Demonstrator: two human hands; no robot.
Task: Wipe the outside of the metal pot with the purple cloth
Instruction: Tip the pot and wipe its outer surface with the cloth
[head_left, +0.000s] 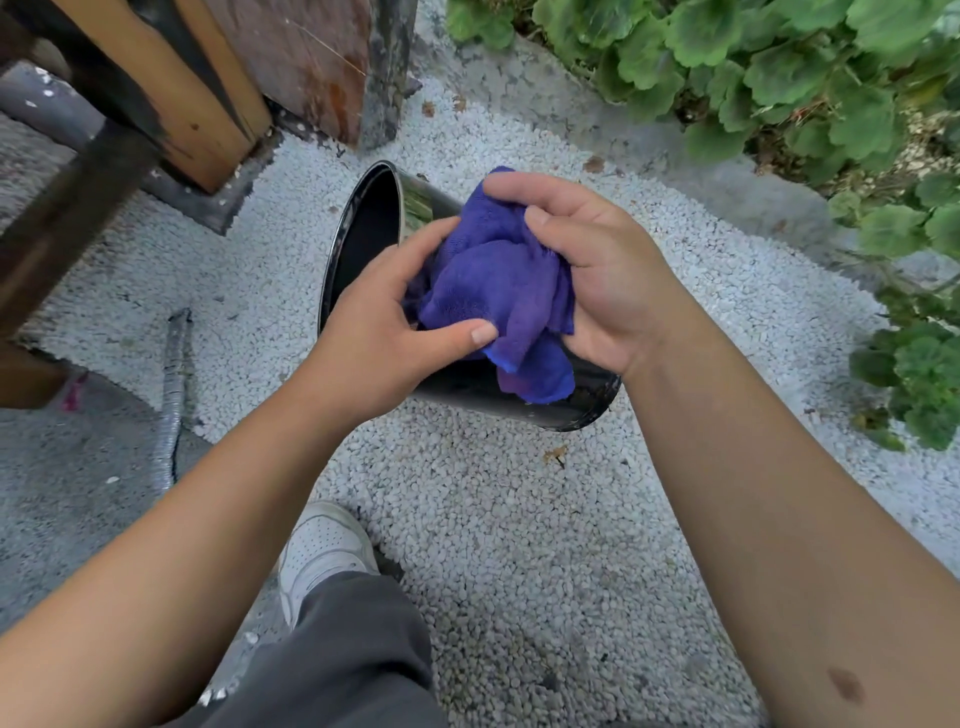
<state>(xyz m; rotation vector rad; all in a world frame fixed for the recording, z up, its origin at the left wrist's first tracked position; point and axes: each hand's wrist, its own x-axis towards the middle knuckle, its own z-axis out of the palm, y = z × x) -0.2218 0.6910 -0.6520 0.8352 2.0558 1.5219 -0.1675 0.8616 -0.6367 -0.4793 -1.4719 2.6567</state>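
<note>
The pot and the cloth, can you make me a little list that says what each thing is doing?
pot: metal pot lies on its side on white gravel, open mouth to the left
cloth: purple cloth bunched up in front of the pot's side
left hand: left hand grips the cloth
right hand: right hand grips the cloth
nearby: green plants, white shoe

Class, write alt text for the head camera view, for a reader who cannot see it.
Two bare hands, left hand and right hand, bunch a purple cloth just above a shiny metal pot lying on its side on white gravel. Green plants grow at the upper right, with wooden posts at the upper left.
</note>
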